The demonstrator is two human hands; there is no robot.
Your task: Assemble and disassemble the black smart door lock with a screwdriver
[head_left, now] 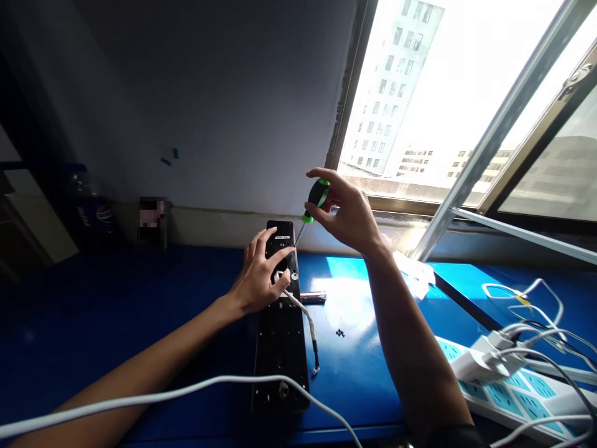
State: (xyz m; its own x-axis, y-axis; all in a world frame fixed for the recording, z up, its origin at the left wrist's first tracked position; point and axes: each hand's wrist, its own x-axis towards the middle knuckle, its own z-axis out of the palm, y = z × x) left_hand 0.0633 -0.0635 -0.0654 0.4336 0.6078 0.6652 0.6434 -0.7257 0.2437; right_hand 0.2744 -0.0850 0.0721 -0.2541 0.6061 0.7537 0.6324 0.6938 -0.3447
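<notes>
- The left hand (259,274) is spread out, and its fingers are pressed down on a long black metal plate (280,354).
- The right hand (345,214) is held up over the plate, and a screwdriver (318,196) with a black and green handle is pinched between its thumb and fingers.
- The thin metal tip of the screwdriver is pointed down at the top of the plate, just beside the left fingers. Whether the plate is touched by it cannot be told.
- The plate is laid flat on a blue table (354,379), near the wall.
- A thin white wire (303,314) is led out from under the left hand and across the plate, and its black end is laid on the table.
- A short silver tube (313,297) is lying just beside the plate.
- A few tiny black screws (340,333) are lying on the table, to the right of the plate.
- A thick white cable (186,389) is stretched across the front.
- A white plug (480,367) is pushed into a white power strip (513,398) on the right, and many wires are piled up by it.
- A Pepsi bottle (103,214) is left by the wall in the dark.
- A tall building (392,87) is seen through the window (448,112).
</notes>
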